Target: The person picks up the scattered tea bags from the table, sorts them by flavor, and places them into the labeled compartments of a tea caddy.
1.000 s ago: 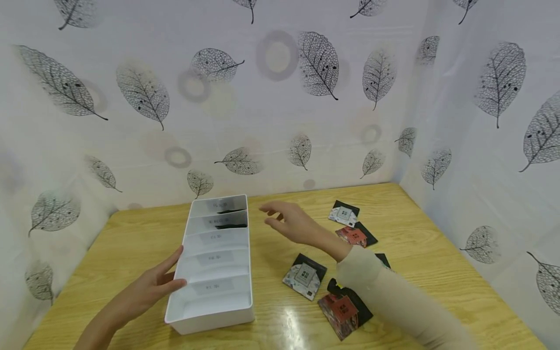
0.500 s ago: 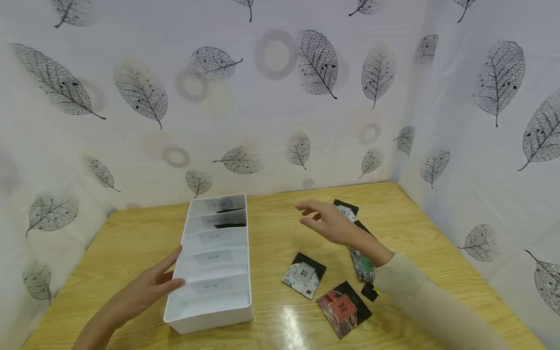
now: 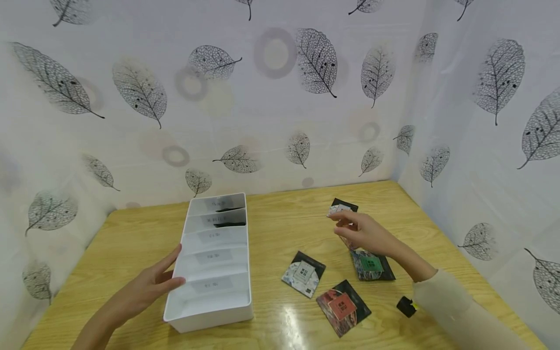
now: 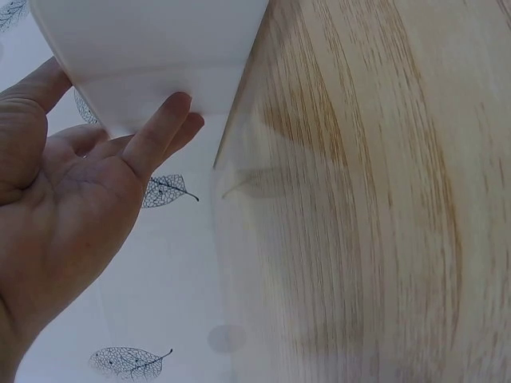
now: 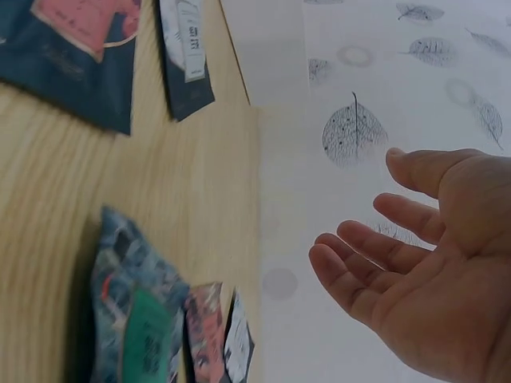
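Observation:
My left hand (image 3: pixel 142 290) rests against the left side of a white divided box (image 3: pixel 223 318), thumb at its rim; the left wrist view shows the fingers (image 4: pixel 164 132) touching the box wall (image 4: pixel 160 48). My right hand (image 3: pixel 369 236) hovers empty over the packets at the right, fingers loosely bent, partly covering a red packet (image 3: pixel 348 243). Beyond it lies a white-and-black packet (image 3: pixel 341 206), and a green-labelled packet (image 3: pixel 371 264) lies just below it. In the right wrist view the right hand (image 5: pixel 423 263) has its fingers spread, holding nothing.
Nearer the front lie another white-and-black packet (image 3: pixel 303 273) and a red-labelled packet (image 3: pixel 342 307). A small black object (image 3: pixel 407 306) sits by the right sleeve. Dark packets stand in the box's two rear compartments. A leaf-patterned curtain (image 3: pixel 271 112) hangs behind the table.
My right hand has moved right, away from the box, to above the rear packets, uncovering the green-labelled one. The small black object has shifted right. The left hand stays on the box.

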A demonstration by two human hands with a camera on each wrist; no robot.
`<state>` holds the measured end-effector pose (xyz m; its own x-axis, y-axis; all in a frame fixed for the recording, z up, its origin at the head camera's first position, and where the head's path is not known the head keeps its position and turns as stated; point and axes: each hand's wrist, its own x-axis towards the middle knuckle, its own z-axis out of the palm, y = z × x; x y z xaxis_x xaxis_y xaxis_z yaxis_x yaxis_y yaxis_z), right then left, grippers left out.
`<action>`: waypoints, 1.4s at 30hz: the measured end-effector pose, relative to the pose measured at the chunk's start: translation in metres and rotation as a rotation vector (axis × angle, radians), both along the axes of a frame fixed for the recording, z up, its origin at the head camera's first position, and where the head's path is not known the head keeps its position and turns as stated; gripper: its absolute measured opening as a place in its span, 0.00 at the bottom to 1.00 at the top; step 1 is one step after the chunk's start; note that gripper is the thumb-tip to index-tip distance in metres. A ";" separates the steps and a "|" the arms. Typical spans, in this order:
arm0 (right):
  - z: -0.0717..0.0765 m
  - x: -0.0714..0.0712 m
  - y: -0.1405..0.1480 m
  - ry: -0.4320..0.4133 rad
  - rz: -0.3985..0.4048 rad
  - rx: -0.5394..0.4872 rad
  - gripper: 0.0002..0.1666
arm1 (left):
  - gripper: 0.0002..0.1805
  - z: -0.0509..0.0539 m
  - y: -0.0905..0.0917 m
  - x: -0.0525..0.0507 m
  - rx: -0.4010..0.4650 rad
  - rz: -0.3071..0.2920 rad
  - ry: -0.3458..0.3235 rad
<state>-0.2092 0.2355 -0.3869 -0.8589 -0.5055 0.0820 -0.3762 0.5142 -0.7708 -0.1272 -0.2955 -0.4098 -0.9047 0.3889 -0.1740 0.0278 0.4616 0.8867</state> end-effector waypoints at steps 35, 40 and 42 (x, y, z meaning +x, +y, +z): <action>-0.033 0.032 0.048 0.079 -0.058 0.559 0.29 | 0.45 -0.001 0.000 0.000 0.025 0.000 0.008; -0.030 0.032 0.048 0.004 -0.073 0.588 0.35 | 0.46 -0.001 0.000 0.001 0.014 0.006 -0.004; -0.029 0.031 0.049 -0.021 -0.065 0.597 0.34 | 0.46 -0.001 0.000 0.001 0.012 0.009 -0.011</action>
<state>-0.1783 0.2847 -0.4155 -0.8881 -0.4052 -0.2168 -0.3173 0.8819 -0.3486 -0.1262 -0.2956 -0.4109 -0.9064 0.3826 -0.1791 0.0140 0.4510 0.8924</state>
